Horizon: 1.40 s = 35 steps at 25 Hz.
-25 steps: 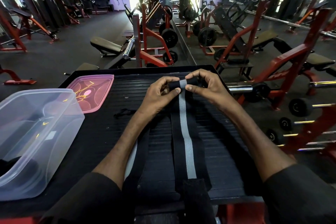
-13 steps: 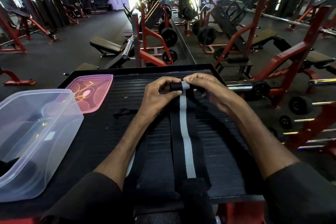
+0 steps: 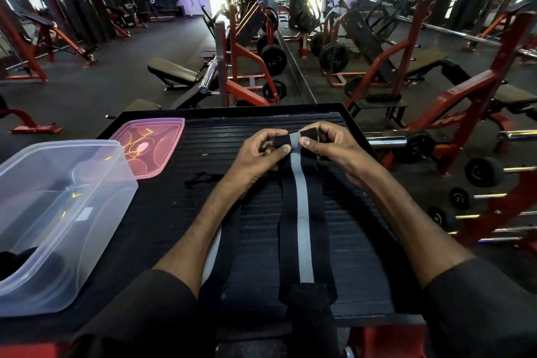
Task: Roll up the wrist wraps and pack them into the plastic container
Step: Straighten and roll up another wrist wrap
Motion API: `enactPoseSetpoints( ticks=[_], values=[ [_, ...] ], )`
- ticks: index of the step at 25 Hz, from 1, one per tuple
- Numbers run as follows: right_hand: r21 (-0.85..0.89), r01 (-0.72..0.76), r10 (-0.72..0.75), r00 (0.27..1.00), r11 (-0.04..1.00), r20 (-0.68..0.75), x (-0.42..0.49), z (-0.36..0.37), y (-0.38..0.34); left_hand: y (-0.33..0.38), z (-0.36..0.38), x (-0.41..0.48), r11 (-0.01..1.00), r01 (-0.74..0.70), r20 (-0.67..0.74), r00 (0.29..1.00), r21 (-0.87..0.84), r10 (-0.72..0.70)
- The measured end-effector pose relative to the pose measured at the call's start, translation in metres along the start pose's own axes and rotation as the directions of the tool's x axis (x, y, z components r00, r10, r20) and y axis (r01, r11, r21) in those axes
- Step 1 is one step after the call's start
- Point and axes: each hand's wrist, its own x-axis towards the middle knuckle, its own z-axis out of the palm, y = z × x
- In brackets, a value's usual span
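black wrist wrap (image 3: 300, 212), grey stripe | rolled far end pinched by left hand (image 3: 258, 154) and right hand (image 3: 328, 145) | flat on ribbed black table (image 3: 203, 160)

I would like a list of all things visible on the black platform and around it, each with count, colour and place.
wrist wrap: one, black with grey stripe, centre, far end being rolled
second wrap: one, black, under the left forearm
plastic container: one, clear, left
lid: one, pink, behind the container
platform: one, black, ribbed
gym machines: many, red and black, background
left hand: on the roll
right hand: on the roll
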Motion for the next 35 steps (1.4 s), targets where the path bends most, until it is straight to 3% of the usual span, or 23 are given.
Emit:
enactPoseSetpoints(
  ticks=[2, 4, 7, 10, 13, 17, 20, 24, 29, 35],
  values=[
    [-0.007, -0.004, 0.005, 1.0, 1.0, 0.011, 0.0, 0.001, -0.001, -0.003, -0.001, 0.001, 1.0, -0.017, -0.016, 1.0, 0.016, 0.017],
    [0.023, -0.099, 0.098, 0.995, 0.995, 0.035, 0.001, -0.002, -0.003, -0.004, -0.002, 0.001, 0.997, -0.06, -0.024, 0.998, 0.046, 0.061],
    [0.184, -0.253, 0.232, 0.964, 0.95, 0.128, 0.005, -0.006, -0.01, -0.005, -0.002, 0.001, 0.986, -0.126, -0.045, 0.99, 0.107, 0.132],
    [0.328, -0.292, 0.289, 0.955, 0.898, 0.06, 0.01, -0.006, -0.008, -0.005, 0.002, 0.001, 0.971, -0.196, -0.077, 0.975, 0.133, 0.208],
    [0.044, -0.318, 0.315, 0.946, 0.947, 0.072, 0.007, -0.003, -0.001, -0.006, 0.006, -0.002, 0.962, -0.22, -0.103, 0.966, 0.163, 0.238],
    [0.008, -0.197, 0.196, 0.977, 0.98, 0.079, 0.005, -0.004, 0.005, -0.008, 0.003, -0.001, 0.961, -0.203, -0.076, 0.973, 0.188, 0.22],
    [-0.023, -0.094, 0.095, 0.993, 0.995, 0.067, 0.004, -0.008, 0.007, -0.004, 0.003, 0.0, 0.992, -0.071, 0.041, 0.997, 0.107, 0.067],
    [-0.025, -0.065, 0.067, 0.993, 0.998, 0.101, 0.003, -0.009, 0.008, -0.007, 0.001, -0.002, 0.993, 0.075, 0.098, 0.992, 0.086, -0.084],
    [0.033, -0.076, 0.072, 0.991, 0.997, 0.115, 0.003, -0.014, 0.007, -0.007, -0.001, -0.001, 0.988, -0.032, 0.068, 0.997, 0.154, 0.021],
    [0.238, -0.193, 0.176, 0.98, 0.952, 0.094, 0.01, -0.012, 0.004, -0.009, 0.005, -0.003, 0.961, -0.171, -0.027, 0.983, 0.217, 0.181]
  ],
)
